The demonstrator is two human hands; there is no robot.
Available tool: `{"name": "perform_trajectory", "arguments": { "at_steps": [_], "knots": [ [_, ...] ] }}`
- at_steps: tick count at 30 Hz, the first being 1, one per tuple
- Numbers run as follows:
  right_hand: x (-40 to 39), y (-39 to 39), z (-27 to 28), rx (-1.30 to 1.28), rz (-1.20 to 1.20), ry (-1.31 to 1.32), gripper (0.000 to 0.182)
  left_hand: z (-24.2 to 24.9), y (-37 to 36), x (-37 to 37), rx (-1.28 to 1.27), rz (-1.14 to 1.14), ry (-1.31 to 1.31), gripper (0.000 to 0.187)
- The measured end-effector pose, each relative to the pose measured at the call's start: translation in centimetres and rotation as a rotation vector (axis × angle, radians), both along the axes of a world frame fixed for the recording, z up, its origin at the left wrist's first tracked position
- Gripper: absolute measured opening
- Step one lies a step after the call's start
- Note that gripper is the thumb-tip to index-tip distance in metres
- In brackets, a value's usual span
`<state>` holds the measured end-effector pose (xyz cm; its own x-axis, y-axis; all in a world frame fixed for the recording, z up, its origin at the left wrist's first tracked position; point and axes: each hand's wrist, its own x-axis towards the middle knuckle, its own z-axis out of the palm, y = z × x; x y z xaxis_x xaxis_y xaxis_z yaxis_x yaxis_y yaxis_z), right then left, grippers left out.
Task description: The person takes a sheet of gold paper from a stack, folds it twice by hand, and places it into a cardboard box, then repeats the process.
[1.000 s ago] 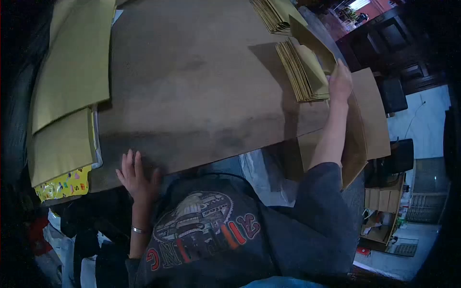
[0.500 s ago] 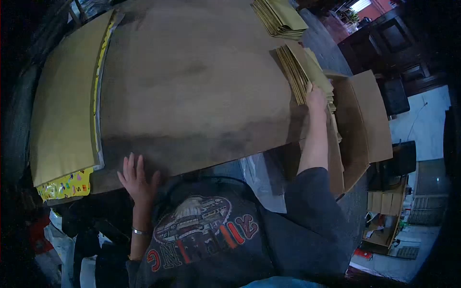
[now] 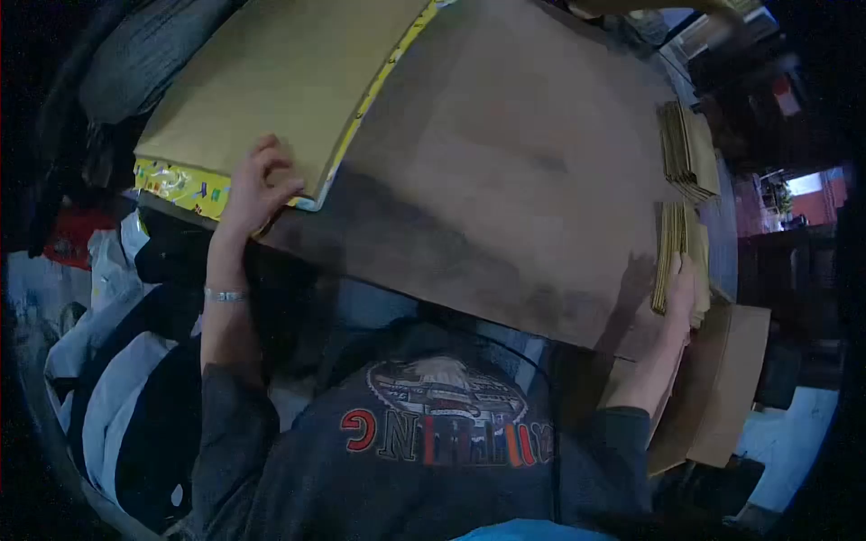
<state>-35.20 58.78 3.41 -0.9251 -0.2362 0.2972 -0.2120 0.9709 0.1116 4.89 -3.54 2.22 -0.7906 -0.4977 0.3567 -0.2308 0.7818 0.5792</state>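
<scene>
Two hands [image 3: 255, 185] [image 3: 678, 290] at blurred paper stacks [image 3: 675, 252], grip details indistinct.

Both arms reach forward, left hand [image 3: 257, 185] with fingers curled, right hand [image 3: 678, 293] extended flat.

The middle of the brown board [image 3: 505, 171] was left bare, so a wide free passage was given there. The left side was closed by the large flat sheets [image 3: 280, 81]. The right edge was blocked by two stacks of paper bags [image 3: 687, 149], and a cardboard box [image 3: 731, 379] stood just beyond them.
</scene>
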Motion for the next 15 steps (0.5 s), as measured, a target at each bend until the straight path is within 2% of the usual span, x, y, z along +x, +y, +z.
{"name": "perform_trajectory", "arguments": {
  "at_steps": [1, 2, 4, 5, 7, 9, 11, 15],
  "knots": [
    [0.3, -1.7, 0.3, 0.015, 0.181, 0.06, 0.045, -1.2, -1.4, 0.1, -0.043, -0.022, -0.038, 0.038],
    [0.0, -3.7, 0.3, -0.017, 0.154, -0.02, 0.043, -1.0, -1.5, 0.0, -0.038, 0.001, -0.066, 0.041],
    [2.5, -10.9, 3.2, 0.02, 0.265, -0.183, 0.039, -0.5, -1.7, -0.2, -0.063, 0.018, -0.166, 0.049],
    [1.3, -11.8, 1.0, 0.096, 0.381, -0.013, 0.036, -1.5, -2.0, -0.3, -0.098, 0.05, -0.155, 0.05],
    [2.5, -18.1, 0.5, 0.126, 0.569, -0.016, 0.034, -2.6, -2.7, -0.3, -0.136, 0.04, -0.146, 0.056],
    [7.7, -26.5, 3.6, 0.177, 0.638, -0.294, 0.036, -1.5, -2.3, -0.1, -0.009, 0.033, -0.194, 0.059],
    [10.4, -31.4, 2.4, 0.034, 0.928, -0.279, 0.038, -0.6, -1.6, -0.1, -0.096, 0.093, -0.259, 0.061],
    [15.0, -39.9, 0.7, 0.075, 1.273, -0.26, 0.043, -1.5, -2.0, 0.1, -0.075, 0.086, -0.23, 0.059]
  ]
}}
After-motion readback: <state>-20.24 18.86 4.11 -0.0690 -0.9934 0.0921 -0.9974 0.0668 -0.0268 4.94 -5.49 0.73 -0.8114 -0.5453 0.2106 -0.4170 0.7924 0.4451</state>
